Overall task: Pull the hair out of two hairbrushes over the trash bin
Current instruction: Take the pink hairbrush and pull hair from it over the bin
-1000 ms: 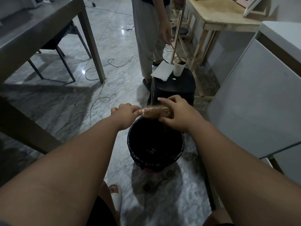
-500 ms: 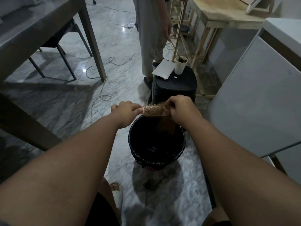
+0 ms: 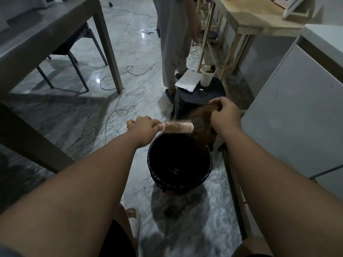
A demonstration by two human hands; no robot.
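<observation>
My left hand (image 3: 143, 127) grips the handle of a pink hairbrush (image 3: 178, 127), held level over the far rim of the black trash bin (image 3: 157, 164), bristles up. A few strands still curl on the bristles. My right hand (image 3: 223, 114) is raised to the right of the brush head, fingers pinched on a clump of brown hair (image 3: 201, 117) that trails down toward the bin. The bin is lined with a black bag and looks dark inside.
A black stool (image 3: 200, 97) behind the bin carries a white paper (image 3: 186, 80) and a white cup (image 3: 207, 76) with brown hair. Another person (image 3: 172, 39) stands beyond it. A grey table (image 3: 46, 34) stands left, a wooden table (image 3: 250, 17) far right, a white cabinet (image 3: 297, 108) right.
My right hand has lifted off the brush head and moved up and right, drawing a clump of brown hair out of the bristles. My left hand keeps the brush in place.
</observation>
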